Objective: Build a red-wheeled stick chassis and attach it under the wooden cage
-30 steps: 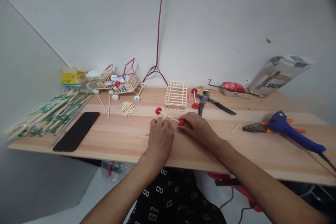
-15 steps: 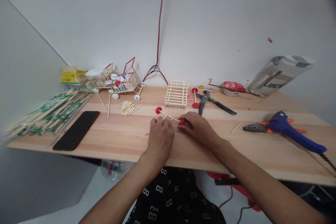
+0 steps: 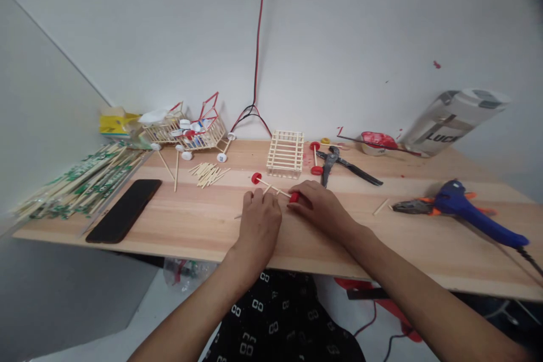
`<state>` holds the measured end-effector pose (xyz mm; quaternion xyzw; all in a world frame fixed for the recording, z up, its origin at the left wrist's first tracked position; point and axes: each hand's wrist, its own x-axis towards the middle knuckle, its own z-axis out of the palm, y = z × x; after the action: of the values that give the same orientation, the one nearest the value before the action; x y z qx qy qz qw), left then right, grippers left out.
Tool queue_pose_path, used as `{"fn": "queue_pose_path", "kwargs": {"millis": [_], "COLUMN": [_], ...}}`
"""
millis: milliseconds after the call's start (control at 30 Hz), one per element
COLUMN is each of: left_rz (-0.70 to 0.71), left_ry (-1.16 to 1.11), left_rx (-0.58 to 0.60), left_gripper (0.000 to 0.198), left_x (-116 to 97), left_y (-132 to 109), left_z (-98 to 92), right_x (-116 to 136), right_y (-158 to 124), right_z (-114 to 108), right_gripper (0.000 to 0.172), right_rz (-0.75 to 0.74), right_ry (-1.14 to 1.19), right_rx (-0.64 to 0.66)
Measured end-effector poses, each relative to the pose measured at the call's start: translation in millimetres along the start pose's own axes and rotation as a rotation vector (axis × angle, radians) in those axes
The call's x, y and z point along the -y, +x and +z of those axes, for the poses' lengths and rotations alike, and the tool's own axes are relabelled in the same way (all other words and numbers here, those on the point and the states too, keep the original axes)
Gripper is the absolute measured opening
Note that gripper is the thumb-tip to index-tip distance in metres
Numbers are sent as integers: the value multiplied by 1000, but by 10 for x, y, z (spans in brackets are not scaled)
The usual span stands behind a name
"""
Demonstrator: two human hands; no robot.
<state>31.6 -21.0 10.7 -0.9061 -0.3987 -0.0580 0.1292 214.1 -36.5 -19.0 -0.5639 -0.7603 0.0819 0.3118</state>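
Between my hands lies a wooden stick axle [image 3: 276,188] with a red bottle cap [image 3: 256,178] on its far left end and another red cap [image 3: 294,197] on its right end. My right hand [image 3: 318,206] grips the right cap between thumb and fingers. My left hand [image 3: 259,223] is closed, its fingers curled at short sticks that meet the axle; the fingertips are partly hidden. Just behind stands a small basket frame [image 3: 285,154] built of sticks. A second axle with red caps [image 3: 315,158] rests right of the frame.
Pincers [image 3: 333,164] and a red-stained cup [image 3: 377,144] are at the back right. A blue glue gun [image 3: 475,209] lies over pliers [image 3: 413,206]. Leftward are cut sticks [image 3: 207,174], a phone [image 3: 125,210], packaged sticks [image 3: 80,181] and stick carts [image 3: 206,133] holding caps.
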Motion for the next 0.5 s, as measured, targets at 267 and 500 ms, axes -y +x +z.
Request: {"fn": "queue_pose_path", "kwargs": {"millis": [267, 500], "left_rz": [6, 3], "left_ry": [8, -3], "left_rx": [-7, -4], "left_gripper": [22, 21], "left_x": [2, -4], "left_y": [-8, -8], "left_z": [-5, -14], "right_x": [18, 14], "right_y": [8, 6], "right_z": [-16, -10], "right_gripper": [16, 15], "right_rz": [-1, -1], "right_ry": [6, 14], "right_rx": [-1, -9]}}
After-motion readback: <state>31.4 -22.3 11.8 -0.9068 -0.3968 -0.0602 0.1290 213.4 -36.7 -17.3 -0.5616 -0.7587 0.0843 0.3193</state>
